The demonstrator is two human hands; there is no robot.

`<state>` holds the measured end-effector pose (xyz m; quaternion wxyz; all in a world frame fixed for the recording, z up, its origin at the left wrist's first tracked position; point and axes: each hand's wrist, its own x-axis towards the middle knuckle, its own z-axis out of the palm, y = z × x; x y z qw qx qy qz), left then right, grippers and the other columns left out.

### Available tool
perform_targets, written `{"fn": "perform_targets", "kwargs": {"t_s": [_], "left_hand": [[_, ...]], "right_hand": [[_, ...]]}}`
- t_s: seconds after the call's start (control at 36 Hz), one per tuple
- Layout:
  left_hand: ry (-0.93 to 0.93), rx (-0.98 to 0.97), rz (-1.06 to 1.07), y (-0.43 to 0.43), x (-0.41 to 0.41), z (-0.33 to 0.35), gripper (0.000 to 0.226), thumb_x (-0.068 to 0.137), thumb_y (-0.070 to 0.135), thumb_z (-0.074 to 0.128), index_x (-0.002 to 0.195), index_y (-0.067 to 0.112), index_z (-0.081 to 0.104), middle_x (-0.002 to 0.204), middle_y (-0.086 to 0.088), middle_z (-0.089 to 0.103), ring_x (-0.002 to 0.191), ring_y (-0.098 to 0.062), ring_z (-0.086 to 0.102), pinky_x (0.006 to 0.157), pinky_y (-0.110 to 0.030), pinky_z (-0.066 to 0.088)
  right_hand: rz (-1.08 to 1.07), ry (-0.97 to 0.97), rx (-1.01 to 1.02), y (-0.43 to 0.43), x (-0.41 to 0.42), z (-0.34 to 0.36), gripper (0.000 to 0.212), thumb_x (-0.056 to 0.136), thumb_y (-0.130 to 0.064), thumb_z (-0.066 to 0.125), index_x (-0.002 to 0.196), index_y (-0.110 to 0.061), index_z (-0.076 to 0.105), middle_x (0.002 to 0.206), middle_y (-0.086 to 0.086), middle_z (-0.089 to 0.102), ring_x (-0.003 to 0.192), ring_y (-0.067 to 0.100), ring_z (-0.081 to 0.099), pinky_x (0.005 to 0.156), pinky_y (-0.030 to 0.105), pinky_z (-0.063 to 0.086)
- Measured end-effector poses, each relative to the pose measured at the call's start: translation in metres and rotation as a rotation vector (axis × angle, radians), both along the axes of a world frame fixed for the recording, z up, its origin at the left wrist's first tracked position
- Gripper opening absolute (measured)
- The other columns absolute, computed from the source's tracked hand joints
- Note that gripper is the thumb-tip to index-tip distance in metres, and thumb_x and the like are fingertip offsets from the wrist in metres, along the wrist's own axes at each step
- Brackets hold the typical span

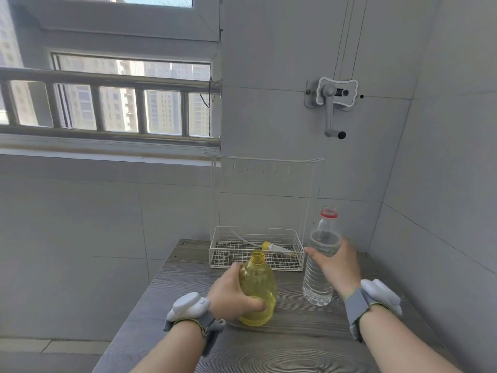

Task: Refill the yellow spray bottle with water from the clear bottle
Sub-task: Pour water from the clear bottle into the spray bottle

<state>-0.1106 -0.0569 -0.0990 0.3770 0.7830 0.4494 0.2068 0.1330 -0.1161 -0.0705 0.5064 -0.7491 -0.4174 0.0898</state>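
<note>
The yellow spray bottle stands upright on the grey wood-grain table, its neck open with no spray head on it. My left hand is wrapped around its left side. The clear bottle stands upright to the right, uncapped, with a red ring at its neck and water up to about its shoulder. My right hand grips its middle from the right. The spray head, yellow collar with a white nozzle and tube, lies in the white wire basket behind both bottles.
The basket belongs to a white wire rack standing against the tiled wall at the table's back. A grey crank handle is mounted on the wall above. A railed window fills the left. The table's left edge drops to the floor.
</note>
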Motion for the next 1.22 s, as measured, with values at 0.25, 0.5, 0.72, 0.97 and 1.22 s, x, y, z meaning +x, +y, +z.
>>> {"fn": "perform_targets", "kwargs": {"t_s": [0.25,0.5,0.72,0.97,1.22], "left_hand": [[0.024,0.07,-0.004,-0.008,-0.001,-0.003,0.088,0.066,0.046,0.078,0.136,0.031,0.028,0.119,0.008,0.055,0.106,-0.014,0.058,0.092,-0.031,0.053],[0.009,0.073,-0.027,-0.007,-0.003,0.0,0.081,0.063,0.043,0.081,0.129,0.031,0.035,0.109,0.014,0.057,0.099,-0.007,0.06,0.087,-0.028,0.056],[0.005,0.045,-0.026,-0.006,-0.004,0.001,0.077,0.06,0.042,0.082,0.124,0.03,0.04,0.104,0.013,0.061,0.093,-0.006,0.062,0.078,-0.022,0.057],[-0.043,0.027,0.029,-0.001,-0.02,-0.003,0.075,0.065,0.036,0.084,0.125,0.028,0.041,0.102,0.011,0.062,0.089,-0.006,0.062,0.065,-0.013,0.048],[0.012,0.055,0.048,-0.001,-0.017,0.0,0.083,0.062,0.039,0.083,0.129,0.026,0.037,0.101,0.014,0.058,0.09,-0.007,0.06,0.068,-0.016,0.049]], "right_hand": [[0.085,0.002,0.007,-0.009,-0.021,0.004,0.069,0.05,-0.063,0.083,0.105,-0.026,0.064,0.101,-0.004,0.068,0.097,0.014,0.064,0.084,0.033,0.054],[0.24,0.096,0.096,-0.018,-0.036,0.021,0.05,0.073,-0.014,0.082,0.111,-0.02,0.051,0.105,-0.007,0.061,0.094,0.004,0.059,0.074,0.01,0.039],[0.284,-0.111,-0.024,-0.025,-0.042,0.044,0.064,0.073,-0.025,0.081,0.124,-0.022,0.042,0.115,-0.008,0.053,0.1,0.015,0.057,0.08,0.023,0.039],[0.348,-0.366,-0.187,-0.029,-0.049,0.046,0.07,0.073,-0.032,0.078,0.129,-0.02,0.038,0.13,-0.002,0.051,0.114,0.016,0.052,0.093,0.028,0.042],[0.407,-0.605,-0.304,-0.025,-0.057,0.046,0.069,0.073,-0.036,0.074,0.128,-0.019,0.037,0.132,0.001,0.05,0.119,0.019,0.05,0.098,0.033,0.044]]}}
